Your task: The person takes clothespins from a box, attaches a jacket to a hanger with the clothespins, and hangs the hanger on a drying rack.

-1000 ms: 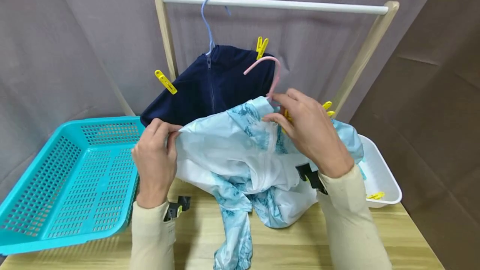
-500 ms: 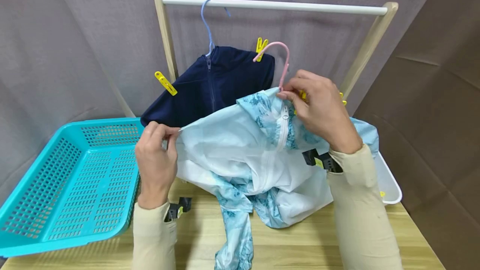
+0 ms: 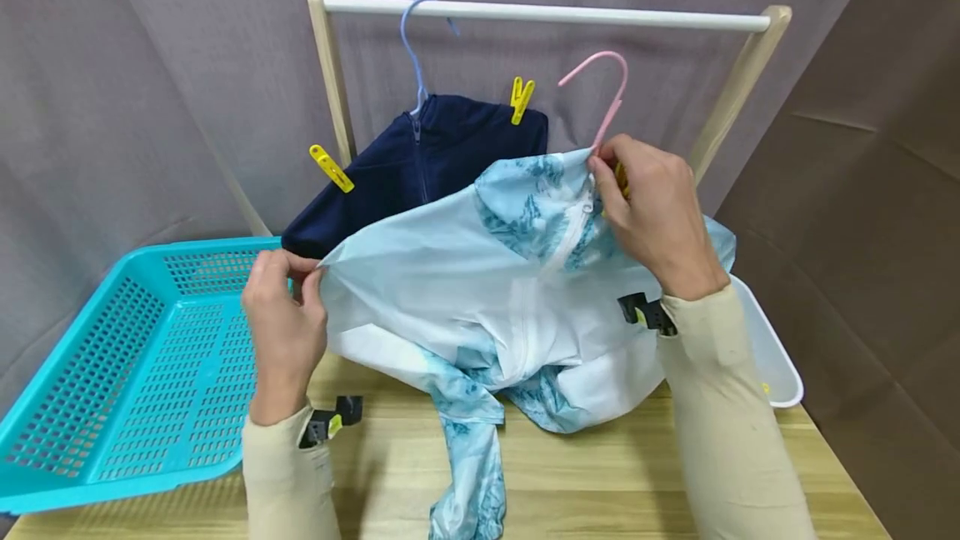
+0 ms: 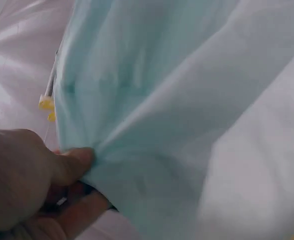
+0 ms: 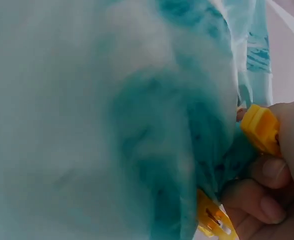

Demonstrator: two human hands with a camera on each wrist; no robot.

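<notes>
A light-blue and white zip jacket point(image 3: 420, 273) with a blue pattern at the collar hangs stretched between both hands. The left hand point(image 3: 285, 315) pinches its shoulder edge at the left; the left wrist view shows thumb and finger closed on the fabric point(image 4: 162, 125). At the collar, the right hand point(image 3: 656, 215) pinches the neck of a pink hanger point(image 3: 615, 102) together with the cloth. The hanger's hook points up, apart from the rail. Yellow clothespins point(image 5: 261, 129) show close to the right hand in the right wrist view. One sleeve point(image 3: 472, 473) lies on the table.
Behind stands a rack with a white rail point(image 3: 547, 13), where a navy garment point(image 3: 375, 182) hangs on a blue hanger point(image 3: 410, 48) with yellow clothespins. A turquoise basket point(image 3: 135, 252) stands at the left. A white tray point(image 3: 780, 357) is partly hidden at the right.
The right hand has moved up and right, raising the pink hanger and collar towards the rail. Lately the left hand has shifted left with its pinched edge, and the jacket is spread wider.
</notes>
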